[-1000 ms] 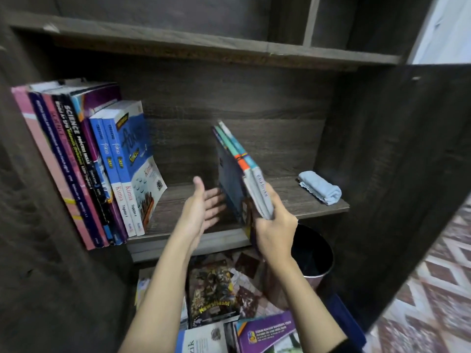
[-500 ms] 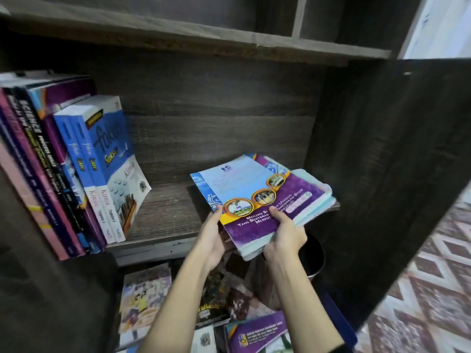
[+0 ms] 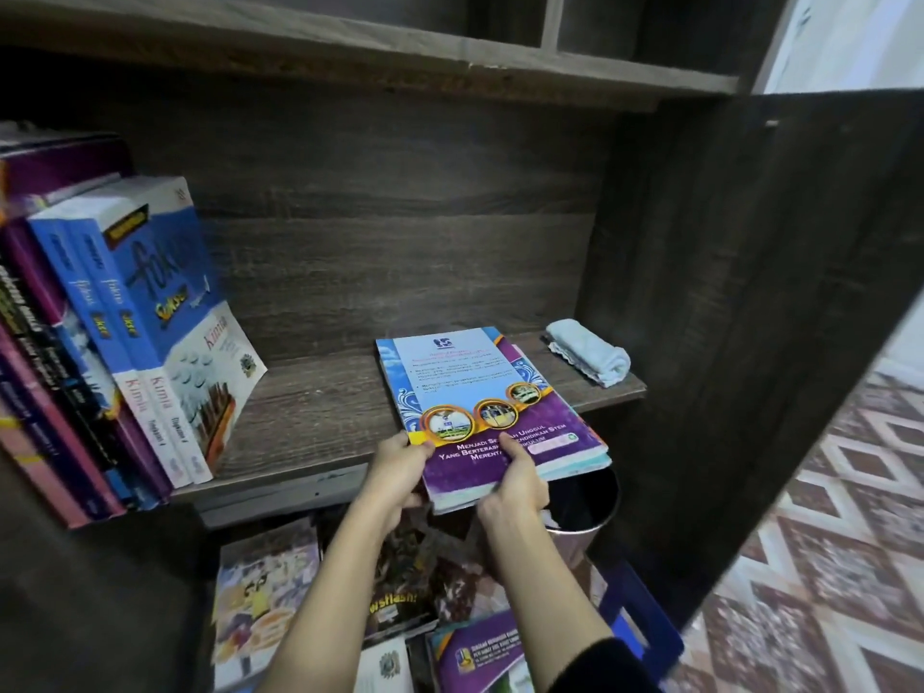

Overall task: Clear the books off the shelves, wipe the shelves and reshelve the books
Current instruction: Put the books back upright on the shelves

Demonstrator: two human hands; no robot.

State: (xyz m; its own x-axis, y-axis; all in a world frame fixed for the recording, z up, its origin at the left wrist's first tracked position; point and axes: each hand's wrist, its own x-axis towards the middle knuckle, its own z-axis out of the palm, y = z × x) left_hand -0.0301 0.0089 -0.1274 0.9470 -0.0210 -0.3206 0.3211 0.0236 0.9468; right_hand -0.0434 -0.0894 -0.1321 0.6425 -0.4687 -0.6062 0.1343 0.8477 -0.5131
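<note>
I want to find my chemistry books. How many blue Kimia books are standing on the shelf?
2. The left Kimia book shows only its spine; the right Kimia book, beside it, ends the leaning row on the shelf. Others may be hidden further left.

Matt wood-grain shelf (image 3: 310,422), glossy booklets (image 3: 480,407)

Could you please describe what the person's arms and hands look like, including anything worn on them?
Both the left hand and right hand are bare: no gloves, rings or watch show. The forearms are uncovered; the edge of a black sleeve shows on the right arm at the frame's bottom.
</note>
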